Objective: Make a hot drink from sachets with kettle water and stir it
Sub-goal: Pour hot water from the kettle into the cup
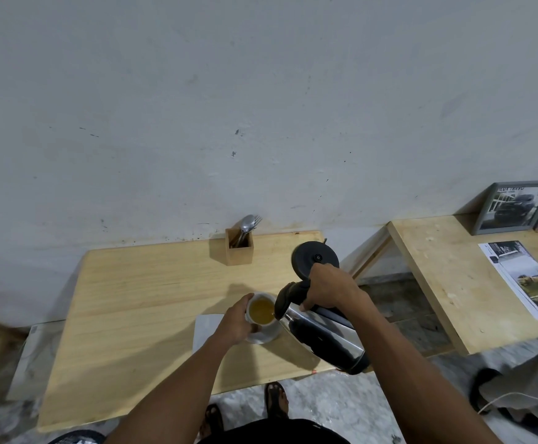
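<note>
at the counter point(152, 299) front edge, your right hand point(328, 288) grips the kettle point(322, 334) handle, fingers wrapped tight, body tipped so the spout meets the cup point(261, 307) rim. your left hand point(237, 322) clasps the cup on its saucer point(269, 335), likely bracing it against the pour. amber liquid sits near full. spoon point(248, 224) waits in the wooden holder point(239, 246), presumably for stirring.

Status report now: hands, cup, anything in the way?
Left hand holds cup on saucer. Right hand tilts kettle, spout at rim. Cup holds yellowish liquid. Nothing in the way.
</note>
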